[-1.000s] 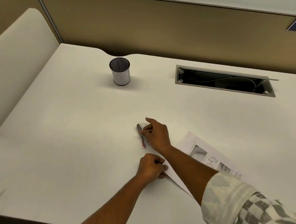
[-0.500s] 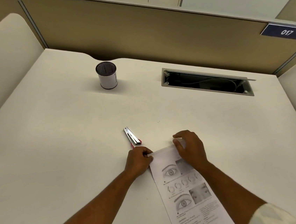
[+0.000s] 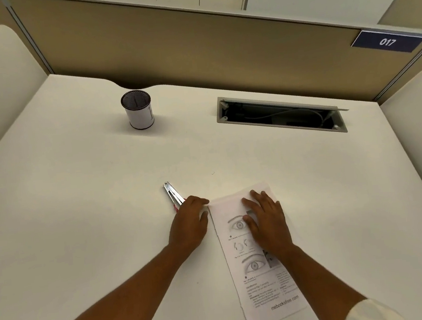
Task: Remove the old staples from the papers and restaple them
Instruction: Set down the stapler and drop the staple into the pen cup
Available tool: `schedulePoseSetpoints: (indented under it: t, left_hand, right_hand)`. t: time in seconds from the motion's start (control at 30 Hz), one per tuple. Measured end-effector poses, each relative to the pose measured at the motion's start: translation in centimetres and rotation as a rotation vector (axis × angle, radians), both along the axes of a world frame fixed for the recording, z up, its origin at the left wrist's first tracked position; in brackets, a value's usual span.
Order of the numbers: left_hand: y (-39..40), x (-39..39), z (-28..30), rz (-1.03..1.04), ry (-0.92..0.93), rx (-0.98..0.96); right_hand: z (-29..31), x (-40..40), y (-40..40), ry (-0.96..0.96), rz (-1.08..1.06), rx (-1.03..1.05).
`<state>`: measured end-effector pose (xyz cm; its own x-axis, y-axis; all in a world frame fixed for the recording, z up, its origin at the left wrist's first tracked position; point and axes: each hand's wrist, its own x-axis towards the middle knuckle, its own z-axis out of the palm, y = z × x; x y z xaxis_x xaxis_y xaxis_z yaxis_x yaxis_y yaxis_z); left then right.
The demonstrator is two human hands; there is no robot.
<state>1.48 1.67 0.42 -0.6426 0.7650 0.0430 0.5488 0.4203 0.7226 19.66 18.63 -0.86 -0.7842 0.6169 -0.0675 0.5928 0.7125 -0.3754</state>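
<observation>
Printed papers (image 3: 259,280) with eye drawings lie on the white desk (image 3: 78,199), long side running away from me. My right hand (image 3: 265,219) rests flat on their upper part, fingers spread. My left hand (image 3: 189,222) sits at the papers' top left corner, fingers curled against the edge; whether it pinches the corner is hidden. A small silver stapler with a red base (image 3: 173,196) lies on the desk just beyond and left of my left hand, partly covered by it.
A white mesh-topped pen cup (image 3: 138,110) stands at the back left. An open cable slot (image 3: 280,114) is cut into the desk at the back right. Tan partition walls close the desk's far side, with a "017" sign (image 3: 387,41).
My right hand let go of the stapler and moved right onto the papers, laying flat. The papers now lie straighter in front of me. The view shifted.
</observation>
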Motion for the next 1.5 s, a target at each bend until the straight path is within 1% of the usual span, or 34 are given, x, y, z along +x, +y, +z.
schedulePoseSetpoints:
  t: [0.1,0.17,0.23,0.3,0.43,0.53,0.87,1.13,1.37,1.5]
  left_hand:
    - [-2.5,-0.6,-1.2,-0.130,0.155,-0.089]
    - [-3.9,-1.2,-1.9,-0.186,0.259,-0.091]
    - [-4.9,-1.8,-2.4,-0.214,0.315,-0.078]
    - [-5.8,-2.6,-2.7,-0.232,0.343,-0.100]
    - [-7.2,-4.5,-3.3,-0.281,0.416,-0.211]
    - [-7.6,-4.8,-3.6,-0.279,0.427,-0.252]
    - [-7.3,-5.0,-3.8,-0.282,0.406,-0.256]
    - [-7.3,-5.1,-3.7,-0.277,0.388,-0.259]
    - [-7.3,-4.9,-3.4,-0.270,0.387,-0.258]
    - [-7.3,-4.9,-3.2,-0.268,0.388,-0.263]
  right_hand:
    - [0.7,-1.1,0.4,-0.001,-0.008,0.018]
    - [1.3,-2.2,0.4,0.035,-0.016,0.050]
    - [1.9,-3.7,0.4,0.099,-0.027,0.070]
    - [2.6,-5.5,0.3,0.132,-0.036,0.034]
    - [3.4,-10.0,0.5,0.170,-0.079,-0.117]
    - [3.6,-12.9,1.0,0.151,-0.137,-0.144]
    - [2.4,-16.7,2.0,0.048,-0.170,-0.022]
    - [2.7,-17.2,0.7,-0.093,-0.084,0.203]
    - [2.8,-16.5,0.4,-0.158,0.014,0.263]
    - [2.6,-16.0,0.7,-0.161,0.065,0.306]
